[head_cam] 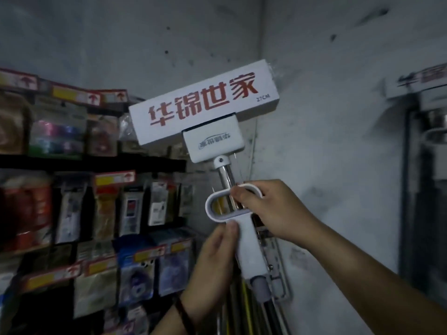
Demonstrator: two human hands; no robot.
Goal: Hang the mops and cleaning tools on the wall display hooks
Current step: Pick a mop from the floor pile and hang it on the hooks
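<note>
A sponge mop stands head-up in the room's corner, its head [205,102] boxed in white card with large red characters. Below the head run a white bracket [212,143], a metal shaft [226,177] and a white squeeze handle [217,209]. My right hand [268,209] grips the loop of that squeeze handle, fingers curled around its right side. My left hand [212,264] holds the white sleeve [249,247] just under the loop, thumb pressed on its front. A metal wall bracket [278,269] shows behind the sleeve.
Shelves [96,163] of packaged goods with red and yellow price tags fill the left side. Another boxed mop [425,97] hangs against the right wall. Several other mop shafts [232,305] stand below the hands. The grey walls meet in a corner behind the mop.
</note>
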